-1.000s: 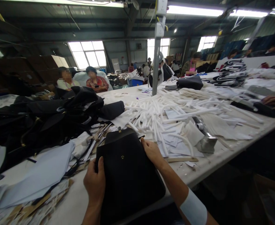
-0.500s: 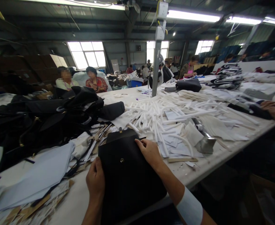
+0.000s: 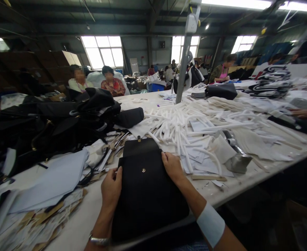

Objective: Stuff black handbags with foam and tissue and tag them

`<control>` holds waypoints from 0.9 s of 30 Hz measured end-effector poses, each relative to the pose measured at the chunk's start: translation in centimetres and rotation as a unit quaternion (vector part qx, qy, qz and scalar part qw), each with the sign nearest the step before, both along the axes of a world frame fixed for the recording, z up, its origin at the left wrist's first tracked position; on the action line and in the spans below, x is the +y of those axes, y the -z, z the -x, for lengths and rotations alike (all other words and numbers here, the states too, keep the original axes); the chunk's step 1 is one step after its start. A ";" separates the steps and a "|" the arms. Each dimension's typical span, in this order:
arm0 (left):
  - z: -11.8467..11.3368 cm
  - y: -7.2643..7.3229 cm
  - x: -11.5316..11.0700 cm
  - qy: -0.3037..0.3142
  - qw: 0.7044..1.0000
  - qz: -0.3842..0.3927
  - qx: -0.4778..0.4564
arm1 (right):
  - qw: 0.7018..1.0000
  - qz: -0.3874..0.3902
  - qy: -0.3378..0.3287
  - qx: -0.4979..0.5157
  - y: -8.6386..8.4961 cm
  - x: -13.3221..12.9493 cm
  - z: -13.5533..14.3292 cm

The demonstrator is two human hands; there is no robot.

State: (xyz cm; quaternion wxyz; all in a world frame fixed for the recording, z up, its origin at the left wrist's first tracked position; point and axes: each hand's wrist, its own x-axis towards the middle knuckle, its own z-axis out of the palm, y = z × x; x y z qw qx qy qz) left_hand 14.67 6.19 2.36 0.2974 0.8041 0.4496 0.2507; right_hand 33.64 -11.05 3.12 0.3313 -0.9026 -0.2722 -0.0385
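Note:
A black bag (image 3: 148, 195) with a small round gold fitting on its front lies before me at the table's near edge. Its flap (image 3: 140, 147) is folded back away from me and carries a metal clasp at the far end. My left hand (image 3: 112, 186) grips the bag's left edge, thumb on the front and fingers partly hidden behind. On the upper right edge, my right hand (image 3: 172, 167) is closed in the same way. The bag's lower end runs down toward my lap.
Black bags (image 3: 51, 118) are heaped at the left. White tubing (image 3: 178, 129) lies piled beyond my bag, beside a metal tape dispenser (image 3: 237, 157). A metal post (image 3: 184, 66) rises from the table. White sheets (image 3: 51, 181) lie left. A co-worker's hand (image 3: 306, 113) shows far right.
My left hand has moved up along the bag's left edge. The bag sits straighter, with more of its flap showing. My view has shifted a little to the left and down.

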 end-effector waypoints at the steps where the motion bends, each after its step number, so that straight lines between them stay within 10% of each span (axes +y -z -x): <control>1: 0.0 0.1 0.0 0.001 1.000 0.003 0.004 | 1.000 0.008 -0.003 0.004 0.2 0.0 -0.2; 11: 0.1 -0.2 -1.4 0.022 0.983 -0.174 0.047 | 0.998 0.055 0.000 0.041 0.2 0.2 -1.1; 17: 0.0 0.0 -0.9 0.373 0.877 -0.295 0.070 | 0.996 0.078 -0.019 0.046 -0.6 0.1 -1.7; 23: 0.5 -0.2 -3.0 0.393 0.865 -0.282 0.131 | 0.997 0.064 -0.018 -0.045 -3.7 -1.1 1.2; 27: 1.0 0.4 -3.5 0.385 0.865 -0.292 0.132 | 0.956 0.065 -0.215 -0.188 -3.2 -1.5 4.3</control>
